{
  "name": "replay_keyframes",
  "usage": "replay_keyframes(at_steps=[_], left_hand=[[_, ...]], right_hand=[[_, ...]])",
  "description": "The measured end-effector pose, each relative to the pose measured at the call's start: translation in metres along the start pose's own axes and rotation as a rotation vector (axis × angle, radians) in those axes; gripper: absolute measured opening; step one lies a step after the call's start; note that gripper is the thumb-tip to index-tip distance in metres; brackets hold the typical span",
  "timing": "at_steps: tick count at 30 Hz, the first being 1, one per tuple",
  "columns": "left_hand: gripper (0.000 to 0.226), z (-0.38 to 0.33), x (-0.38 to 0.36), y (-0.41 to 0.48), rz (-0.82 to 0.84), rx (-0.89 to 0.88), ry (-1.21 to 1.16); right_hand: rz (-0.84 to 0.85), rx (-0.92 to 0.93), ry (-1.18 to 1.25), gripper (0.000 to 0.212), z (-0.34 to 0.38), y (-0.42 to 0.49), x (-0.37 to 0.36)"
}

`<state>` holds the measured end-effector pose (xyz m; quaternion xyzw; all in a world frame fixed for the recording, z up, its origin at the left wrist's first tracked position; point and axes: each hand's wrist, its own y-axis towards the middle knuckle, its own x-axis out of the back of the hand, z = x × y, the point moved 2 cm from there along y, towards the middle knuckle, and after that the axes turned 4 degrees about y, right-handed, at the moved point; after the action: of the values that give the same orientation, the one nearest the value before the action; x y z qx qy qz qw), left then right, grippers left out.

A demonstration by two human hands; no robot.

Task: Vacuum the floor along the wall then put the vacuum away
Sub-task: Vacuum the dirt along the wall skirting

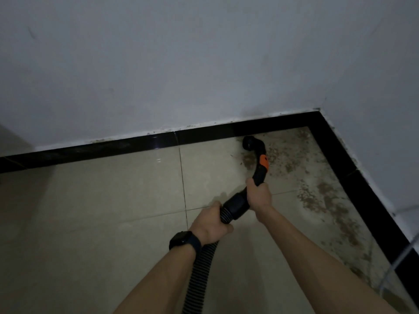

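Vacuum nozzle (248, 143) rests on the floor (113, 200) ahead of my hands near the black skirting (136, 146), its curved wand (263, 171) running back to my nearer right hand (259, 196), wrapped round it, my left hand (212, 223) gripping the ribbed hose (199, 268) behind, dirt (328, 200) lying rightward.

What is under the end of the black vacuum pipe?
Beige floor tile with brown dirt scattered beside the nozzle. The spot right under its mouth is covered, so I cannot tell what lies there.
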<state>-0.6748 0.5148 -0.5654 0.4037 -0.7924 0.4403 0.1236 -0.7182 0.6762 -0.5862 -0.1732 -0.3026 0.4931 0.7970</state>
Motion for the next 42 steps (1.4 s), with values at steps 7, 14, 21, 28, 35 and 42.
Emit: replay_keyframes(at_steps=[7, 14, 21, 28, 35, 42], left_hand=[[0.036, 0.014, 0.003, -0.016, 0.001, 0.031, -0.14], [0.036, 0.016, 0.002, -0.037, -0.41, -0.02, 0.601], [0.053, 0.029, 0.01, -0.039, 0.123, 0.133, -0.613], [0.018, 0.014, 0.002, -0.042, 0.137, 0.11, -0.315], [0.022, 0.012, 0.003, -0.05, 0.316, 0.031, -0.275], [0.022, -0.001, -0.016, -0.06, 0.513, 0.045, -0.32]], right_hand=[[0.014, -0.024, -0.04, 0.048, 0.001, -0.016, -0.012], [0.005, -0.056, -0.039, 0.053, 0.015, -0.032, -0.032], [0.124, -0.123, 0.111, 0.041, 0.003, -0.04, -0.022], [-0.005, -0.082, -0.011, 0.051, -0.012, -0.049, -0.008], [-0.004, -0.135, 0.075, 0.043, -0.029, -0.055, 0.013], [0.042, -0.119, -0.04, 0.054, -0.031, -0.055, 0.033]])
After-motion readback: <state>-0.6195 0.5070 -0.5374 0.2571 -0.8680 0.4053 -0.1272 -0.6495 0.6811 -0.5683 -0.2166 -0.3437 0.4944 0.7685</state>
